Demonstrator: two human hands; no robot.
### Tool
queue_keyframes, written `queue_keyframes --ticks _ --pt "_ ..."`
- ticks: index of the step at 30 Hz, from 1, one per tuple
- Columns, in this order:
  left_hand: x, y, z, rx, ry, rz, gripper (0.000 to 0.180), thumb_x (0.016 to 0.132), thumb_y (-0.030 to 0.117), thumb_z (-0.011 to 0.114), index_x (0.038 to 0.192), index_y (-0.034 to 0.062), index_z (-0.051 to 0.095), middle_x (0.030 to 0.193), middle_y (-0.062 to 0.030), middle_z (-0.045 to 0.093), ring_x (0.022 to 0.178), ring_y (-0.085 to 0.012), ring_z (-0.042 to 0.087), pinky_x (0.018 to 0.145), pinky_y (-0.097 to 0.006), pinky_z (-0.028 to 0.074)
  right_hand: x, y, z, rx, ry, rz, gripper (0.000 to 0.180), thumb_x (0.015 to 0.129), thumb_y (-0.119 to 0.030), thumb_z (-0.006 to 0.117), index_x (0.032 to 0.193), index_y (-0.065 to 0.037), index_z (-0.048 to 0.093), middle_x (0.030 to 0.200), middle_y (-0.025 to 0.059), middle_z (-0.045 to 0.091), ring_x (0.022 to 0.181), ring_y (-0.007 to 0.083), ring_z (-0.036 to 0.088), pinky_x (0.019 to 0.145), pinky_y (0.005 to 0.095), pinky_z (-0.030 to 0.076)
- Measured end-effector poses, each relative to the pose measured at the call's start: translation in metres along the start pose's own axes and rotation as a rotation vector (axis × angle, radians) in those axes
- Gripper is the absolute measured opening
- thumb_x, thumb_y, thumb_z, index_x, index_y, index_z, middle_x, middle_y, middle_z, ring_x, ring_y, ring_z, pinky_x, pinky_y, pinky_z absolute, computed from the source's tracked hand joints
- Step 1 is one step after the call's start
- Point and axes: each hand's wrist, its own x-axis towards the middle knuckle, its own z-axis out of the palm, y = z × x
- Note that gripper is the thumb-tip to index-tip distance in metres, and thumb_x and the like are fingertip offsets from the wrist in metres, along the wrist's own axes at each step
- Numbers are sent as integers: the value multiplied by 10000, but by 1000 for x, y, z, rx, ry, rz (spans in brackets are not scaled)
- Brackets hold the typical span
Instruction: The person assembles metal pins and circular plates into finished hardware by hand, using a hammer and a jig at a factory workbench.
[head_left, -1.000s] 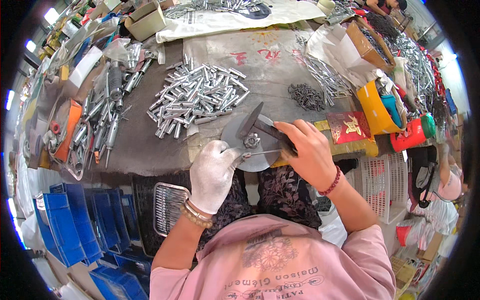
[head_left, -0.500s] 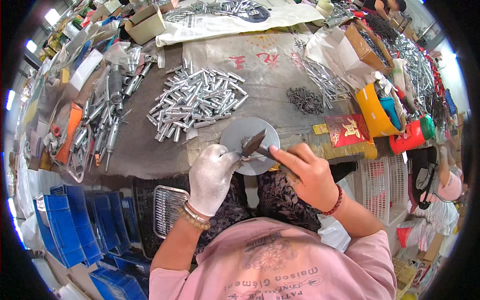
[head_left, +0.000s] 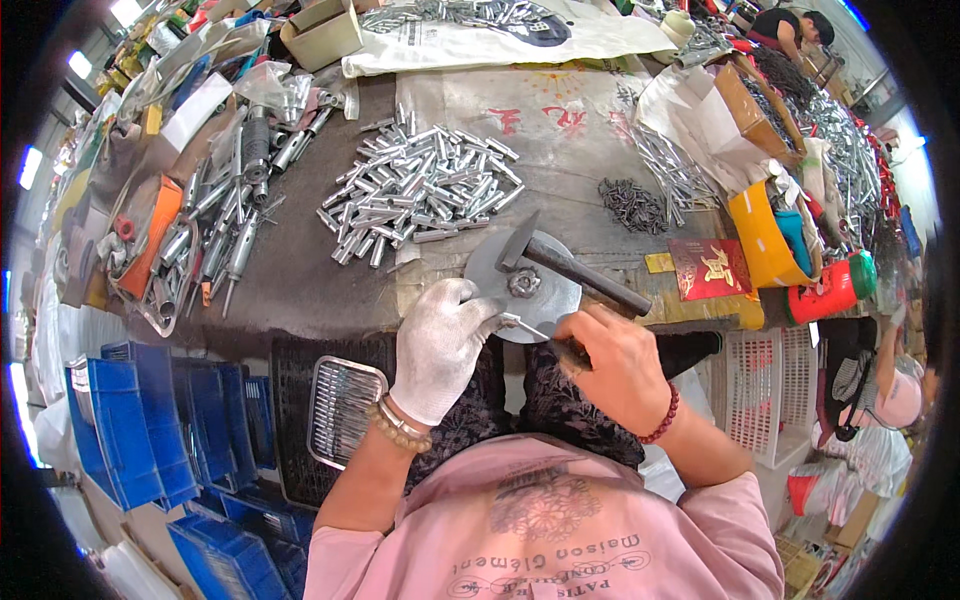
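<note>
My left hand point(head_left: 437, 345), in a white glove, is closed with thumb and fingers pinching a small silver metal tube point(head_left: 510, 320) over the near edge of a round grey metal disc point(head_left: 565, 300). Bare, with a beaded bracelet at the wrist, my right hand point(head_left: 622, 368) is closed on a thin dark-handled tool point(head_left: 570, 352), its narrow end meeting the tube. Fingers hide most of this tool. A hammer point(head_left: 575, 270) lies across the disc, its dark handle reaching right, just beyond my right fingers. Beside the hammer head sits a small round metal piece point(head_left: 523, 284) on the disc.
Beyond the disc lies a heap of silver tubes point(head_left: 420, 190). Small dark parts point(head_left: 633, 205) and thin rods point(head_left: 668, 165) are farther right, near a red envelope point(head_left: 710, 268). Left are loose tools point(head_left: 225, 210), with blue bins point(head_left: 125, 430) below. Another person point(head_left: 785, 35) works far right.
My right hand has let go of the hammer, which now lies on the disc. Both hands have come together over the disc's near edge, with the thin tool's end against the tube.
</note>
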Motion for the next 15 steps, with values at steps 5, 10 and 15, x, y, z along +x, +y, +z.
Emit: queue_keyframes --ticks 5,10,15 --pt "-8 13 8 -38 111 -112 445 872 19 798 1307 101 749 1084 -137 726 996 -367 710 872 -462 576 -7 -1 12 365 -116 110 298 852 -139 826 1116 -39 731 932 199 753 866 398 748 765 455 587" --pt "-42 37 24 -408 160 -571 626 1018 -11 686 1616 92 531 874 -126 740 752 -227 715 764 -356 587 -15 -9 19 636 -234 307 234 904 -17 763 1129 12 705 852 63 711 740 84 606 694 300 526" --pt "-49 47 26 -864 163 -783 675 1057 6 623 1687 34 381 1024 -62 734 770 -71 619 689 -230 527 -25 -16 29 736 -272 367 265 893 -15 764 1148 8 694 870 93 722 771 150 650 715 330 545"
